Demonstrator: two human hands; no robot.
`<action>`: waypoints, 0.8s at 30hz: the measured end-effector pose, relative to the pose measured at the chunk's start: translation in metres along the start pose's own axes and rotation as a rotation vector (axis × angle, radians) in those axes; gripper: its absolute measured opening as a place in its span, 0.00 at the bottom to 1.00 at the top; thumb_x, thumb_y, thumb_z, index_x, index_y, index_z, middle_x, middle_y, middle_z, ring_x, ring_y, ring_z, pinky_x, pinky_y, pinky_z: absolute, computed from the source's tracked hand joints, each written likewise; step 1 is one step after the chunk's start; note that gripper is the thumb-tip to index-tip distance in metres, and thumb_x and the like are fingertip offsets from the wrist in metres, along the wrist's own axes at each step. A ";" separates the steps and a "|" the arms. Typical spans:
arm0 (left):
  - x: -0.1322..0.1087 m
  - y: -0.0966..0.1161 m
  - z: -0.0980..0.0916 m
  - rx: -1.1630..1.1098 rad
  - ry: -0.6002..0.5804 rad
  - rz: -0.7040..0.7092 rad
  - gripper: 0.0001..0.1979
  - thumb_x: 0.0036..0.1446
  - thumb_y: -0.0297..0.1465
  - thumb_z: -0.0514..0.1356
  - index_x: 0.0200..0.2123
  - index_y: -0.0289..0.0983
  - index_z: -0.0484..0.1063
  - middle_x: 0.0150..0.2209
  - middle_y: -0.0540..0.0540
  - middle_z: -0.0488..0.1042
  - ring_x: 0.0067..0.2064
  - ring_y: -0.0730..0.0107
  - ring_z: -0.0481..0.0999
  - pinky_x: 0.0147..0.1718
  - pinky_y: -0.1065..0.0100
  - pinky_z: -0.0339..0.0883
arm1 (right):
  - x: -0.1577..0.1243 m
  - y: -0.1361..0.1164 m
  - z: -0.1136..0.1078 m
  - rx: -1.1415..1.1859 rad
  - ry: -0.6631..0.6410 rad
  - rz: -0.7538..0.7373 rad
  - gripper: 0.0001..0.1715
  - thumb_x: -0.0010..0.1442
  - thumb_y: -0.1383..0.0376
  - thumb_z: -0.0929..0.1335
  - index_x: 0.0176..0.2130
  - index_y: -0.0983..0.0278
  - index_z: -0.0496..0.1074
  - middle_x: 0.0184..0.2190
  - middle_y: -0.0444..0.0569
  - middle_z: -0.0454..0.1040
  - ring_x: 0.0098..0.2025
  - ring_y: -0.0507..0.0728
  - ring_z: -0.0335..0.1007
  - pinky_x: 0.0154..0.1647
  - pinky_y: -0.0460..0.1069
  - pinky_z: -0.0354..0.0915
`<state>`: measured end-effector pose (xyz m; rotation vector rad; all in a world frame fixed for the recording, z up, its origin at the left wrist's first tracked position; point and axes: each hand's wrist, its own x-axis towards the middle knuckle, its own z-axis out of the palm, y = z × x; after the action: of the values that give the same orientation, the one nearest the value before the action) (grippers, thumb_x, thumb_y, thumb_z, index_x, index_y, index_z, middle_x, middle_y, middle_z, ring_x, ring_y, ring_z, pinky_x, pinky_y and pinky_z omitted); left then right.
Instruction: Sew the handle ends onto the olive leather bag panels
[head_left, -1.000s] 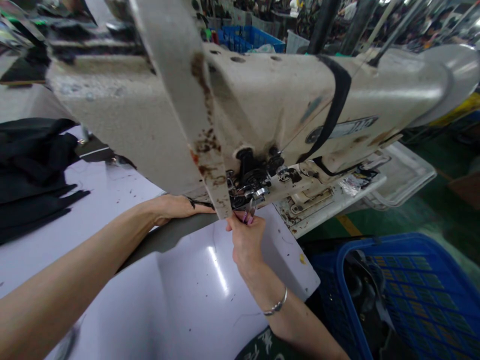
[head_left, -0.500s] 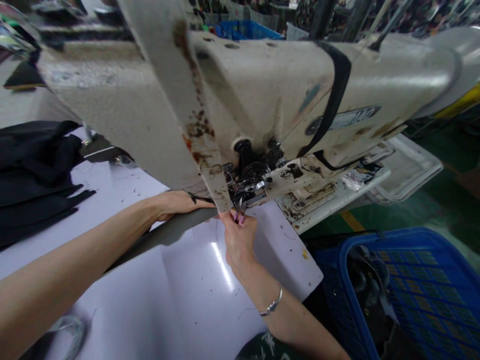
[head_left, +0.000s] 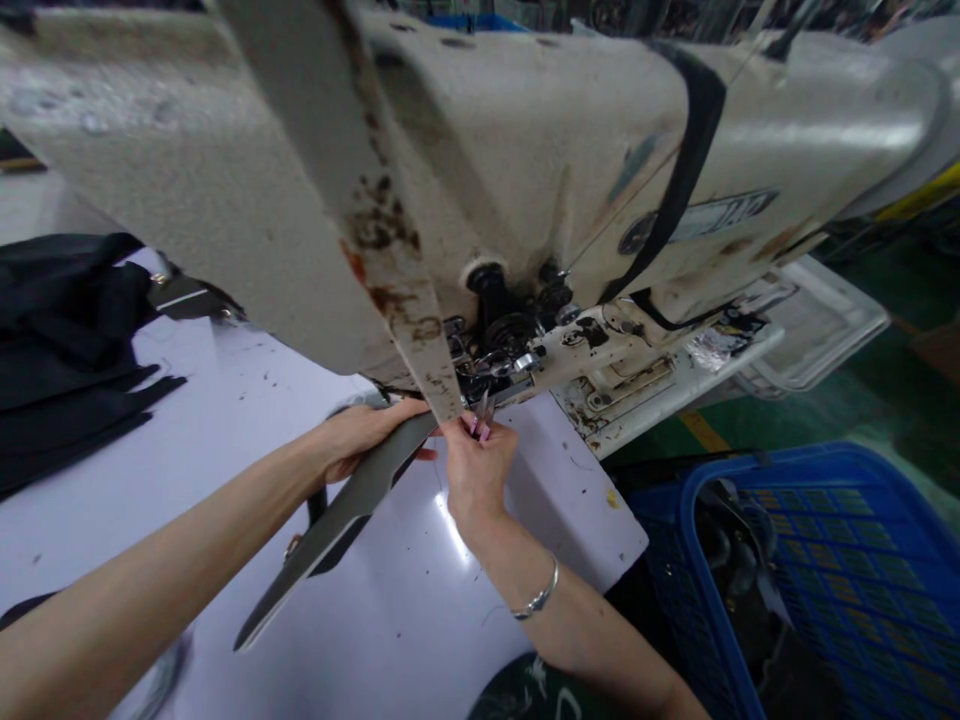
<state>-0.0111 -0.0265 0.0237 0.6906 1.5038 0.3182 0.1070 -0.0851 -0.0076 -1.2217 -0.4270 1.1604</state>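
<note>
A dark grey fabric piece [head_left: 364, 492] with a pale underside lies slantwise by the sewing machine [head_left: 547, 130]. My left hand [head_left: 360, 435] is closed on its upper end, thumb on top and fingertips showing beneath. Close beside it, my right hand [head_left: 478, 478] is wrapped round small thread snips [head_left: 482, 420] with pink on the handles, blades pointing up toward the presser foot area. Whether the right fingertips also touch the fabric cannot be made out. A beige machine arm or bar [head_left: 409, 290] with rust marks hides part of the stitching area.
Black fabric pieces [head_left: 67, 350] are heaped on the white tabletop [head_left: 247, 420] at left. A blue basket [head_left: 690, 540] holding dark pieces stands at lower right. Beyond the machine bed is a clear plastic tray [head_left: 840, 320]. Thread scraps dot the tabletop.
The fabric has swung out from along the machine, its free end now nearer me and tilted. My left hand has turned with it. The right hand keeps the snips in nearly the same place.
</note>
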 end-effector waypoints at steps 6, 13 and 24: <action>-0.015 -0.008 0.025 -0.263 0.105 -0.012 0.15 0.52 0.40 0.73 0.32 0.33 0.79 0.22 0.40 0.78 0.19 0.62 0.76 0.14 0.70 0.69 | 0.002 0.005 -0.008 -0.082 -0.027 0.076 0.18 0.55 0.55 0.73 0.22 0.64 0.72 0.21 0.45 0.72 0.26 0.53 0.68 0.21 0.45 0.66; -0.025 -0.023 0.051 -0.503 0.137 0.154 0.18 0.49 0.39 0.74 0.41 0.38 0.79 0.21 0.46 0.75 0.17 0.65 0.73 0.13 0.71 0.65 | 0.007 -0.001 -0.016 -0.169 -0.046 0.106 0.16 0.53 0.54 0.74 0.25 0.64 0.78 0.24 0.47 0.78 0.28 0.57 0.74 0.26 0.49 0.72; -0.023 -0.036 0.111 -0.873 0.272 0.395 0.19 0.55 0.40 0.69 0.48 0.41 0.73 0.36 0.52 0.79 0.32 0.74 0.79 0.36 0.75 0.74 | 0.027 -0.039 -0.043 -0.155 -0.226 0.197 0.11 0.43 0.61 0.79 0.26 0.66 0.82 0.25 0.51 0.81 0.26 0.57 0.75 0.27 0.49 0.69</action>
<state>0.0875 -0.0923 0.0129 0.2265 1.2874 1.3188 0.1694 -0.0797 0.0034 -1.2925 -0.5840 1.4647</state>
